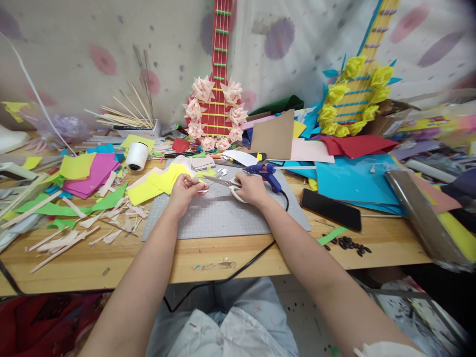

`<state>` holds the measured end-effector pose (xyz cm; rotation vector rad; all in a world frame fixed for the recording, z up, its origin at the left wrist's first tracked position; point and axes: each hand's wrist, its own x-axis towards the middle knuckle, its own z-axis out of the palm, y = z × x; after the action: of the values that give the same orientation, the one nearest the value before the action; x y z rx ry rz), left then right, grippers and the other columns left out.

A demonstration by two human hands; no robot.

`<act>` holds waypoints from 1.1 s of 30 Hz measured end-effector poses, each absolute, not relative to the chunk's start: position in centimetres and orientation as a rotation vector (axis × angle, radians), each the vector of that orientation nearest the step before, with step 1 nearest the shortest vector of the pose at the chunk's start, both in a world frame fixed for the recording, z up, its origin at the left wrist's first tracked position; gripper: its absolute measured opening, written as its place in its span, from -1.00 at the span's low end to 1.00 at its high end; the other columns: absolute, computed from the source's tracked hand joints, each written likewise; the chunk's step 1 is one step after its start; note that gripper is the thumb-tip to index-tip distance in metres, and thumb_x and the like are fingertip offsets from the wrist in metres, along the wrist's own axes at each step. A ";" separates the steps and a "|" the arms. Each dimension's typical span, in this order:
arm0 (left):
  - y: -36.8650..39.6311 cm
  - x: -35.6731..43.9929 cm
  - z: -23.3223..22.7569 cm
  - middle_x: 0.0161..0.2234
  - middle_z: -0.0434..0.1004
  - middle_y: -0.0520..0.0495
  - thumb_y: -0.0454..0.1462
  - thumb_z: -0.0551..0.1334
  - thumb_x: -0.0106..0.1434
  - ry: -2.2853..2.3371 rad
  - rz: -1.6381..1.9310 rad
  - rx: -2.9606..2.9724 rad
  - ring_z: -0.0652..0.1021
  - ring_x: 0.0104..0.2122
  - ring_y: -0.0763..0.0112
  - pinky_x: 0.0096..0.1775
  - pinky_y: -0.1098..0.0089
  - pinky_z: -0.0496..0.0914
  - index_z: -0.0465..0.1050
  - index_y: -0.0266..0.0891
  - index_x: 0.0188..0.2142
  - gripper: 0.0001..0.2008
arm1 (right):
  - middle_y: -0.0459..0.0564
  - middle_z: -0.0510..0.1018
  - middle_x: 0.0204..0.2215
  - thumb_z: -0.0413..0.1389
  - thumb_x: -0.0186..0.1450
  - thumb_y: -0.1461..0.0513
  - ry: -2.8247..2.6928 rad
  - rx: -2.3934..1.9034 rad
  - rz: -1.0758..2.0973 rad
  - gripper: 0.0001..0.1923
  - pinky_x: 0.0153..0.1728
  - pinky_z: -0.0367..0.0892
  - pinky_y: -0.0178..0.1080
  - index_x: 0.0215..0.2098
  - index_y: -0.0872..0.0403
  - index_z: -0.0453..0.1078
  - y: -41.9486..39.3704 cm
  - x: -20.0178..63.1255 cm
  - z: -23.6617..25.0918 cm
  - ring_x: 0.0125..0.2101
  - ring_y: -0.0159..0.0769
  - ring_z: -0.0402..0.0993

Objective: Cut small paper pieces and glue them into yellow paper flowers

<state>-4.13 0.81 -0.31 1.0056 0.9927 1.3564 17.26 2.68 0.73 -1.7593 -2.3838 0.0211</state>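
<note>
My right hand (251, 189) grips a pair of scissors (223, 182) with white handles, blades pointing left over the grey cutting mat (223, 218). A small piece of yellow paper (201, 181) is pinched in my left hand (185, 190), right at the scissor tips. More yellow paper sheets (158, 182) lie just left of that hand on the mat's far corner. A blue hot glue gun (265, 172) rests just behind my right hand, its black cord (238, 270) running off the table's front edge.
A black phone (330, 209) lies right of the mat, dark seeds (349, 244) near it. Paper scraps and strips (74, 233) litter the left side. A white thread spool (137, 155), a red paper guitar (217, 99), a yellow-flowered guitar (357, 94) and coloured sheets crowd the back.
</note>
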 end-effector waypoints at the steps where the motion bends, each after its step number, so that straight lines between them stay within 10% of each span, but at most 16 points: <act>1: 0.8 -4.1 -0.3 -0.50 0.41 0.16 -0.29 0.38 -0.18 0.991 1.357 1.009 0.58 -0.43 0.34 -0.45 0.44 0.43 0.04 -0.19 -0.41 -0.51 | 0.02 0.53 -0.38 0.01 0.15 0.05 -2.393 -1.744 0.022 -0.69 -0.41 0.06 -0.28 -0.21 0.04 0.32 2.7 17.3 0.7 -0.35 -0.20 0.40; 33: 0.8 -4.0 -0.2 -0.47 0.37 0.17 -0.29 0.39 -0.22 0.974 1.353 1.047 0.58 -0.43 0.34 -0.50 0.46 0.44 0.07 -0.20 -0.41 -0.50 | -0.01 0.54 -0.41 0.03 0.12 0.05 -2.432 -1.695 0.033 -0.70 -0.48 -0.08 -0.30 -0.25 0.04 0.32 2.7 17.1 0.6 -0.38 -0.21 0.41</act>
<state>-4.02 0.79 -0.20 1.0471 0.9743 1.3535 17.15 2.71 0.64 -1.6948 -2.4323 0.0328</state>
